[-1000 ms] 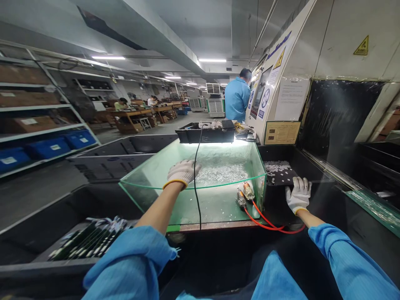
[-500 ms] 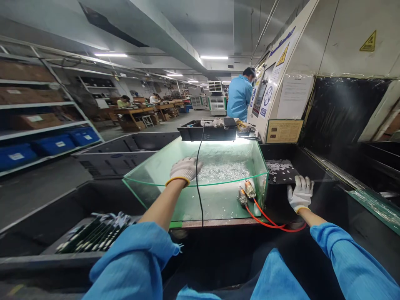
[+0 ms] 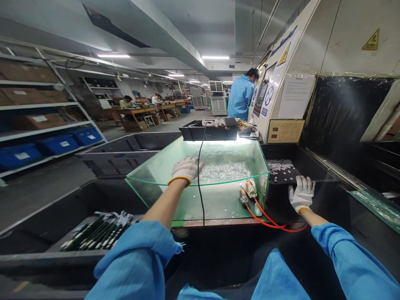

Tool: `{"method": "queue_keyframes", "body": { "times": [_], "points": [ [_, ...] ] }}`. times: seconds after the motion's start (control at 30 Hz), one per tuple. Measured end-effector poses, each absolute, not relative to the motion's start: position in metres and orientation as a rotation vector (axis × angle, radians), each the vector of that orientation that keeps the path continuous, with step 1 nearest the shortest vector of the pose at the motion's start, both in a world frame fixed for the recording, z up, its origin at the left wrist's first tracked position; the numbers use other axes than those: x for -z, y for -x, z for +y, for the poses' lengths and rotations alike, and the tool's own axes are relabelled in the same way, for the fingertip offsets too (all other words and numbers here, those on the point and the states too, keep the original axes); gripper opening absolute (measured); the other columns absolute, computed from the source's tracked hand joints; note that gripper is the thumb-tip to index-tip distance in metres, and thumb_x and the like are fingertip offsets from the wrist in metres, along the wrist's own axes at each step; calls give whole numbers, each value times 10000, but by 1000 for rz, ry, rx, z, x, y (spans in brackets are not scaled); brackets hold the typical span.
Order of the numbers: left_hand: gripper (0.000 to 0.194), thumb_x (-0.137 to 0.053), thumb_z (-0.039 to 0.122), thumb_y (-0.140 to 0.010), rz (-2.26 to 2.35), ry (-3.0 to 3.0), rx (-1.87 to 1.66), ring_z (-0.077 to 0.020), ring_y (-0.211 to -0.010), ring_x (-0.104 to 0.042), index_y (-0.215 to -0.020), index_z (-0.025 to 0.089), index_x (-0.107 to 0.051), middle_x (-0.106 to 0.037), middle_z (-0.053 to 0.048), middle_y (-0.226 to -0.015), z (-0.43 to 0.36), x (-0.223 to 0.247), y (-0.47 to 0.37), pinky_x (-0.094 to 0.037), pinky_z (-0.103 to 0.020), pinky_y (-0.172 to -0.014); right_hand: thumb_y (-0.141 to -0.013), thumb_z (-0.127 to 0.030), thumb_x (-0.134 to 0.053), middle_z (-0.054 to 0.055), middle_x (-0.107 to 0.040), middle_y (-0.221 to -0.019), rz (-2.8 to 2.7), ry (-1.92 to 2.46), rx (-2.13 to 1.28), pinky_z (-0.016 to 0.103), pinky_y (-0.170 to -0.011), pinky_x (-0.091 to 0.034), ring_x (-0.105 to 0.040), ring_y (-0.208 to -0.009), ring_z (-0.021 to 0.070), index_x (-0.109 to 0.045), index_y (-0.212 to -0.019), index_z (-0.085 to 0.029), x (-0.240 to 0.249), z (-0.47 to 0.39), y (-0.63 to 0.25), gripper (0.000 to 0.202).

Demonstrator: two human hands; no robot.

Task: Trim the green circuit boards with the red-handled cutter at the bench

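Observation:
My left hand (image 3: 186, 170), in a white knit glove with a yellow cuff, reaches over the front edge of a glass tank (image 3: 168, 160); its fingers stretch forward, with no held object visible. Small clear pieces (image 3: 226, 171) lie inside the tank. Over at the right, my gloved right hand (image 3: 302, 193) has its fingers bent over the rim of a black bin (image 3: 320, 181) holding small pale pieces (image 3: 281, 165). Between my hands, two metal-tipped air tools (image 3: 246, 193) with red hoses stand at the tank's front right. A black cable (image 3: 200, 196) hangs in front of the tank.
A black tray (image 3: 208, 132) with cloths is behind the tank. Dark panels stand in a crate (image 3: 53, 258) at lower left. A person in blue (image 3: 240, 98) is at the machine (image 3: 292, 83). Shelves with blue bins (image 3: 59, 143) are at left.
The whole view has shifted slightly to the right and down in places. Both hands keep nearly the same positions on the tank and the black bin.

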State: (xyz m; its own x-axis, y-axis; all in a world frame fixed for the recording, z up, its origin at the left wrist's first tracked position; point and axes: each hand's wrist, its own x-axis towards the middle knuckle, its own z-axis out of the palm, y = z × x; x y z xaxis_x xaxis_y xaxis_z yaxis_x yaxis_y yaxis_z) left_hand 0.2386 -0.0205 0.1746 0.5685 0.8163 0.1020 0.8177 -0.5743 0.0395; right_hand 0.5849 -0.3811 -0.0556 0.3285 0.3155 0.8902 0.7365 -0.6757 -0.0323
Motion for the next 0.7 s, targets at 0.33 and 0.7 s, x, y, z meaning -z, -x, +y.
{"method": "queue_keyframes", "body": {
  "times": [0.33, 0.7],
  "points": [
    [706, -294, 577, -999, -1461, 2790, 167, -349, -1434, -479, -1555, 195, -501, -487, -120, -1603, -19, -174, -239, -401, -495, -1174, -937, -393, -525, 234, -503, -1442, -932, 2167, 1295, 696, -1197, -229, -316, -1446, 425, -433, -1501, -54, 59, -382, -587, 664],
    [698, -286, 586, -1001, -1447, 2764, 161, -345, -1399, -511, -1537, 206, -522, -516, -118, -1577, -18, -171, -240, -419, -498, -1156, -952, -411, -504, 241, -489, -1465, -910, 2252, 1206, 750, -1154, -219, -310, -1440, 449, -419, -1508, -60, 57, -383, -584, 663]
  ]
}}
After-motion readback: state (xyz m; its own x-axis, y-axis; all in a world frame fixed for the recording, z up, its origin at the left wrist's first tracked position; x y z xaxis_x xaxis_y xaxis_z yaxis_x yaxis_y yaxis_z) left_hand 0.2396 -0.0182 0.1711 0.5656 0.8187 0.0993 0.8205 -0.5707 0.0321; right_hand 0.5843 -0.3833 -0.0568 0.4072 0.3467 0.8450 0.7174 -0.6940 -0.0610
